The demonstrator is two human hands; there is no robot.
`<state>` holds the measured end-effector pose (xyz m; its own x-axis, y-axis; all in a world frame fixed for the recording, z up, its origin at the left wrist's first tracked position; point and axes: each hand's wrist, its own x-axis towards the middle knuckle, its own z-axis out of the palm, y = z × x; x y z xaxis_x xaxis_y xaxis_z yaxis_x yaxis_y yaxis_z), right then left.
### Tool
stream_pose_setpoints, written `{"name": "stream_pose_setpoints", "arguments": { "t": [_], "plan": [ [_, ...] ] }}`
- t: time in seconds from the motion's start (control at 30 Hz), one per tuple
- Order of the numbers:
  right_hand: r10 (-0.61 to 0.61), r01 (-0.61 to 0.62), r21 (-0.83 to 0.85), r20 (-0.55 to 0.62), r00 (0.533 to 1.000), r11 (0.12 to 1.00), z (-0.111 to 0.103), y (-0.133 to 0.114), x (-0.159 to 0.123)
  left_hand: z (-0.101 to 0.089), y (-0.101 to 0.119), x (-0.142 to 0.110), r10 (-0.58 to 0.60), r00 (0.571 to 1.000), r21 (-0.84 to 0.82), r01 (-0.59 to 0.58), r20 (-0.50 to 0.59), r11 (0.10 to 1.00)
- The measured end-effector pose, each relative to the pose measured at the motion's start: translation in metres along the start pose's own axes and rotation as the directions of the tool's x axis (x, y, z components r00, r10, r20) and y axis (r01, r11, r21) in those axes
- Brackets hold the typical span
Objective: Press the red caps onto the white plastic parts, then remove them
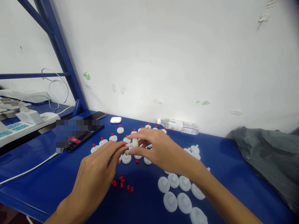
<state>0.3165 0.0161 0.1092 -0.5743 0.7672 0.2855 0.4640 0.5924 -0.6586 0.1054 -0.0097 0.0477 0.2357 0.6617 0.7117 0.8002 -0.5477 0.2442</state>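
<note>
My right hand [158,149] pinches a white disc-shaped plastic part [135,143] on edge over the blue table [233,168]. My left hand [99,169] meets it from the left, its fingertips closed on a small red cap [124,145] at the part's stem. Just beyond the hands, white parts with red caps [113,137] stand in rows. Uncapped white parts [177,193] lie grouped under my right forearm. Loose red caps [121,183] are scattered near my left wrist.
A phone [81,132] lies at the left, with a white earbud case [116,119] behind it and a plastic water bottle [178,125] on its side by the wall. A grey plastic bag [268,158] covers the right end. A power strip [21,124] and cables sit left.
</note>
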Motion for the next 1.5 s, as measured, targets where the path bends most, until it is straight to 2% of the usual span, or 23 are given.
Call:
{"name": "stream_pose_setpoints", "arguments": {
  "t": [0.3, 0.47, 0.6, 0.7, 0.87, 0.97, 1.03, 1.1, 1.23, 1.33, 1.5],
  "plan": [
    [-0.128, 0.129, 0.003, -0.065, 0.99, 0.992, 0.015, 0.004, 0.002, -0.005, -0.003, -0.002, -0.068, 0.996, -0.117, 0.074, 0.055, 0.99],
    [-0.147, 0.144, -0.087, -0.024, 0.989, 0.986, 0.012, -0.001, 0.0, -0.007, -0.001, 0.0, -0.135, 0.973, -0.197, 0.172, 0.186, 0.965],
    [-0.1, 0.116, -0.277, 0.071, 0.992, 0.954, 0.003, -0.003, -0.002, 0.0, 0.0, 0.001, -0.164, 0.937, -0.12, 0.21, 0.309, 0.97],
    [0.0, 0.065, -0.455, 0.141, 0.99, 0.888, -0.007, 0.005, -0.002, 0.006, 0.001, 0.001, -0.149, 0.871, -0.007, 0.172, 0.468, 0.985],
    [0.201, -0.149, -0.671, 0.0, 0.98, 0.727, -0.028, 0.041, -0.002, 0.014, -0.002, -0.003, -0.105, 0.747, 0.143, 0.014, 0.656, 0.99],
    [0.274, -0.228, -0.675, -0.04, 0.961, 0.701, -0.039, 0.069, -0.005, 0.02, -0.008, -0.008, -0.062, 0.69, 0.21, -0.132, 0.721, 0.969],
    [0.312, -0.26, -0.671, -0.046, 0.949, 0.695, -0.045, 0.083, -0.008, 0.024, -0.013, -0.012, -0.019, 0.68, 0.207, -0.197, 0.733, 0.958],
    [0.332, -0.275, -0.667, -0.044, 0.942, 0.693, -0.051, 0.091, -0.01, 0.027, -0.016, -0.015, 0.019, 0.688, 0.189, -0.225, 0.726, 0.956],
    [0.378, -0.318, -0.655, -0.054, 0.924, 0.685, -0.063, 0.09, -0.012, 0.031, -0.018, -0.018, 0.063, 0.707, 0.171, -0.255, 0.704, 0.952],
    [0.454, -0.363, -0.628, -0.017, 0.891, 0.688, -0.067, 0.087, -0.013, 0.031, -0.018, -0.018, 0.079, 0.724, 0.174, -0.267, 0.685, 0.948],
    [0.527, -0.391, -0.615, 0.048, 0.848, 0.685, -0.061, 0.092, -0.015, 0.025, -0.012, -0.012, 0.072, 0.698, 0.196, -0.296, 0.713, 0.935]
  ]
}}
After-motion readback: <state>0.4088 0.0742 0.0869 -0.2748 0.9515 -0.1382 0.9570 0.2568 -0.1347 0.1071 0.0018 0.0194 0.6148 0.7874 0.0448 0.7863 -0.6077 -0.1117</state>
